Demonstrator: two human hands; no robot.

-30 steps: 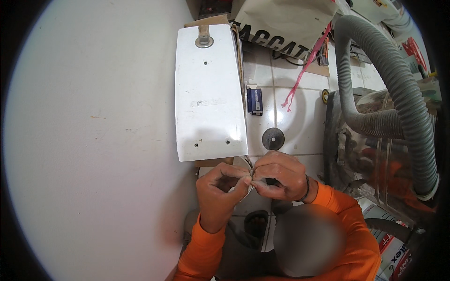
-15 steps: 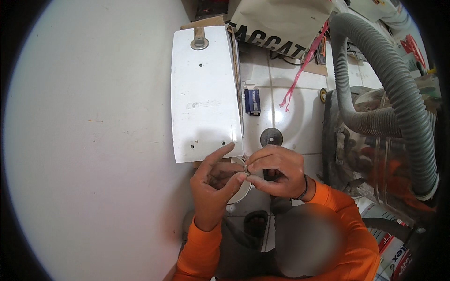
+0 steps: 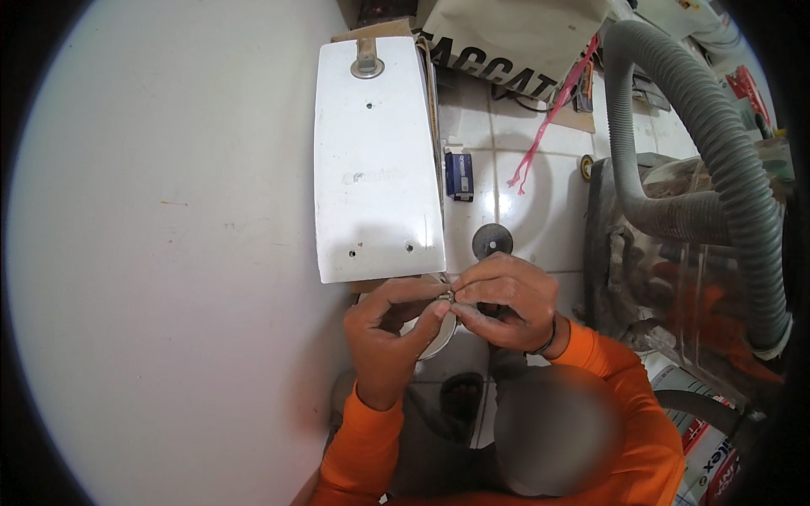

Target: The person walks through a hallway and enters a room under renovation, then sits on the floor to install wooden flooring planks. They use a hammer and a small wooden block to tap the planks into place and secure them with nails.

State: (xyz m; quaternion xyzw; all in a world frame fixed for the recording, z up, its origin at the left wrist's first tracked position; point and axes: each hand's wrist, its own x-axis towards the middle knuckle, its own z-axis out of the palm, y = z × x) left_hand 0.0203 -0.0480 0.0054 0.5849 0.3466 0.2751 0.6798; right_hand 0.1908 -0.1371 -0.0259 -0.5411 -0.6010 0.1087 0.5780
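While hands (image 3: 456,316) busy: white cover (image 3: 375,160) adj, hose (image 3: 717,160) rt

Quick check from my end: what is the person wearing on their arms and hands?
Both hands are bare, no gloves. The left hand and the right hand come out of bright orange long sleeves that end at the wrists. A thin dark band circles the right wrist.

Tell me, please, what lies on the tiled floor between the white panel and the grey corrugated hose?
In the head view, between the white panel and the grey corrugated hose lie a small blue box, a dark round disc and a pink string.
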